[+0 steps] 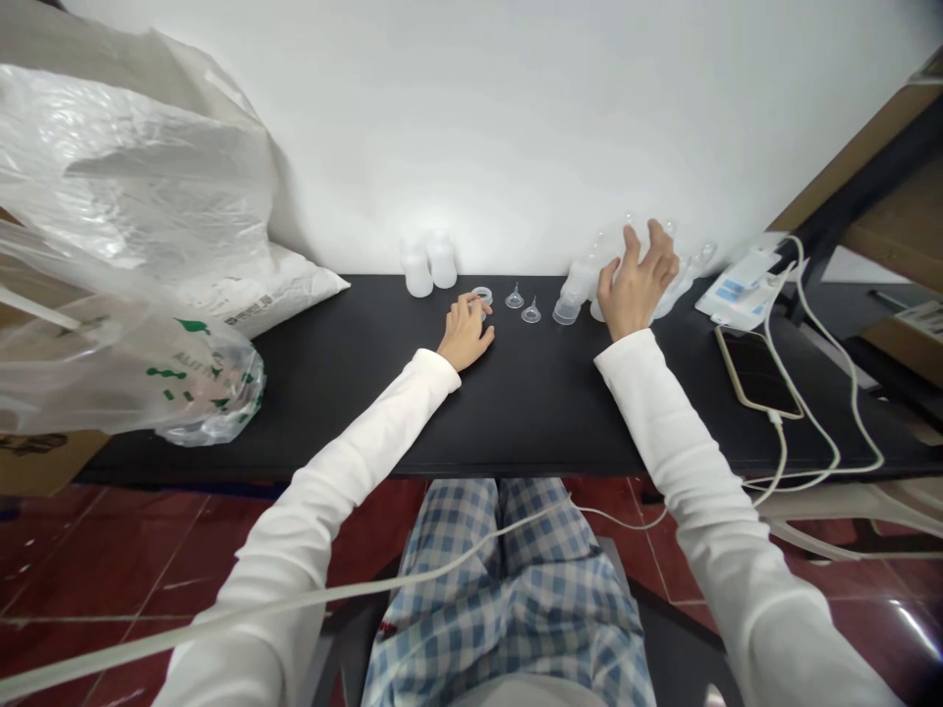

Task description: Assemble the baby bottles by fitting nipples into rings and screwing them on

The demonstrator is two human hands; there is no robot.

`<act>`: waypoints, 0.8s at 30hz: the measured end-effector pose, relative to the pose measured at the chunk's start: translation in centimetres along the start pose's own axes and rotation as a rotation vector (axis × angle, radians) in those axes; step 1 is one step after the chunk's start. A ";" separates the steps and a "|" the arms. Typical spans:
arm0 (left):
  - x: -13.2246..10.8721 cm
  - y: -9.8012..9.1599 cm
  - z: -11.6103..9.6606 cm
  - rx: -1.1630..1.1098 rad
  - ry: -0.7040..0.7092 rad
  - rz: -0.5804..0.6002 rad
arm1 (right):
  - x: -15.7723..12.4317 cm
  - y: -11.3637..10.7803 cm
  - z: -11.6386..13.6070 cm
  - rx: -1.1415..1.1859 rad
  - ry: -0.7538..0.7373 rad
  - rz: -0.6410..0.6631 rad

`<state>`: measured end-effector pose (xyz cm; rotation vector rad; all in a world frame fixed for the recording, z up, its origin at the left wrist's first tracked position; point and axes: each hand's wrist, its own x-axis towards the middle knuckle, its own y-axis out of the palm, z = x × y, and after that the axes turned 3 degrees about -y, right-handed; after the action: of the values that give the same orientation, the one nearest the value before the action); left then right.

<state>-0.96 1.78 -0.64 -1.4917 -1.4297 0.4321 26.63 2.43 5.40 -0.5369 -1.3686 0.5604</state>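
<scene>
My left hand [466,334] rests low over the black table, fingers slightly bent and thumb apart. Its fingertips touch or cover a small clear part, beside a clear plastic ring [482,294]. To the right stand two clear silicone nipples, one [514,298] behind the other [531,312]. My right hand [635,285] is raised with fingers spread over a cluster of clear, domed, nipple-topped pieces [685,280], partly hidden by the hand. Left of that hand is a translucent cup-like piece [567,306]. Two frosted white bottles, one [417,272] beside the other [443,261], stand near the wall.
Plastic bags [147,196] crowd the left end of the black table [354,393]. On the right lie a phone [758,371] with a white charging cable [832,452] and a white-and-blue packet [744,290]. A white wall [501,128] closes off the back.
</scene>
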 end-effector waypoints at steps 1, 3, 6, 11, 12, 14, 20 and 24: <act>-0.1 -0.1 -0.1 0.009 0.024 0.031 | 0.0 0.0 -0.3 -0.010 0.022 0.003; 0.0 -0.1 -0.1 0.013 0.049 0.085 | -0.1 0.0 -0.5 -0.025 0.054 0.015; 0.1 -0.1 0.1 -0.008 0.066 0.137 | -0.2 0.3 -0.7 -0.026 0.080 0.012; 0.2 0.0 0.5 -0.077 0.113 0.153 | 0.1 1.0 -1.3 0.037 0.086 -0.108; 0.2 0.0 0.5 -0.085 0.117 0.149 | 0.1 1.0 -1.4 0.054 0.072 -0.133; 0.2 0.1 0.5 -0.097 0.126 0.136 | 0.2 0.8 -1.4 0.080 0.037 -0.166; 0.1 -0.3 -0.2 -0.154 0.185 0.066 | 0.5 -2.1 -1.0 0.211 -0.004 -0.369; -0.3 -0.7 -1.1 -0.211 0.322 0.050 | -0.3 -3.3 0.8 0.361 0.027 -0.635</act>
<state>-0.55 0.94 0.33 -1.6817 -1.2110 0.0643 25.96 -0.19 7.44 0.1870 -1.2849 0.2628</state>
